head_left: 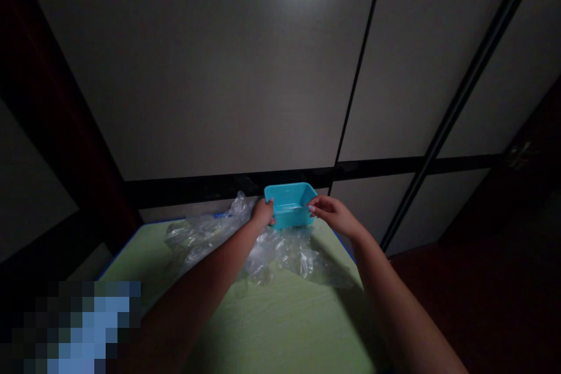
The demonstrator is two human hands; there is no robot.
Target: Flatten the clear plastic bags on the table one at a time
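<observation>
A turquoise plastic container [293, 220], open at the top with nothing visible inside, is held between my hands at the far end of the table. My left hand [263, 213] grips its left side, with the fingers partly hidden. At the right rim, my right hand [328, 210] closes its thumb and fingers on the container's edge. Crumpled clear plastic bags [263, 254] lie below and to the left of the container, partly under my left forearm.
The light green table [280, 321] has a blue edge. Just beyond it stand large grey cabinet panels [228, 82] with dark strips. To the right is a dark red floor [421, 286]. A pixelated patch covers the lower left corner.
</observation>
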